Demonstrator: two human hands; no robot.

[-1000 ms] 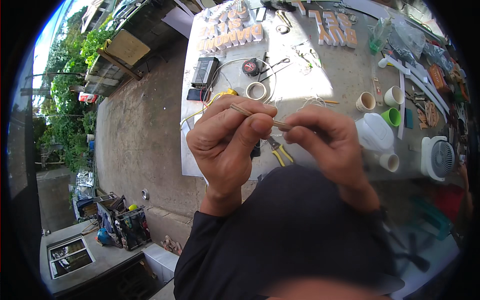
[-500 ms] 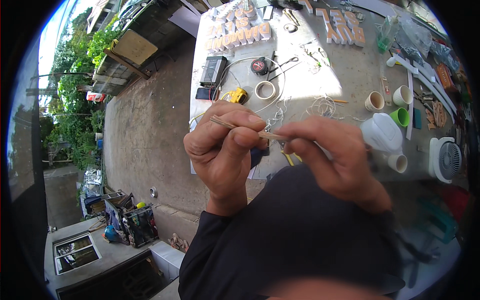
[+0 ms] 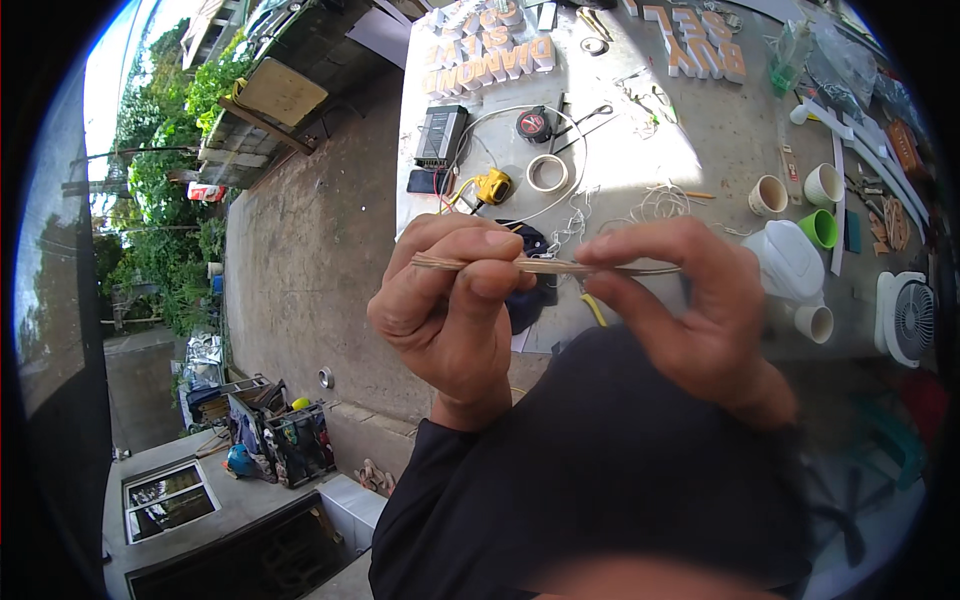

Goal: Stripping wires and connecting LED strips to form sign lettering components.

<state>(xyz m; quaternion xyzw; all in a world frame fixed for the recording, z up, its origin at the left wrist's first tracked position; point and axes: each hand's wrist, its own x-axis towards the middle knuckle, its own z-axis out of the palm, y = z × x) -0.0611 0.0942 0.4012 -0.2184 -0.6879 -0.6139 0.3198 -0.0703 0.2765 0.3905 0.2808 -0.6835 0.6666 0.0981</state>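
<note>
A thin bundle of light-brown, wire-like strands point(image 3: 548, 266) lies nearly level between my two hands, above the table's near edge. My left hand point(image 3: 440, 325) is closed, pinching the bundle between thumb and fingers, with its left end sticking out past the forefinger. Thumb and forefinger of my right hand point(image 3: 705, 305) close on the strands a little further right, and the thin tail runs on behind the fingers. What the strands are exactly, I cannot tell. Partly hidden behind my hands are a dark blue item point(image 3: 530, 300) and a yellow handle point(image 3: 595, 308).
On the table point(image 3: 640, 160) lie a tape roll point(image 3: 547, 173), tape measure point(image 3: 533, 124), yellow tool part point(image 3: 490, 187), black box point(image 3: 440, 135) and cut-out letters point(image 3: 490, 68). At right stand cups point(image 3: 768, 195), a white container point(image 3: 785, 260) and a white fan point(image 3: 905, 318).
The bundle has turned from slanting to nearly level. My right hand has shifted slightly right and up, showing more of the strands between the hands. The whole view has shifted a little.
</note>
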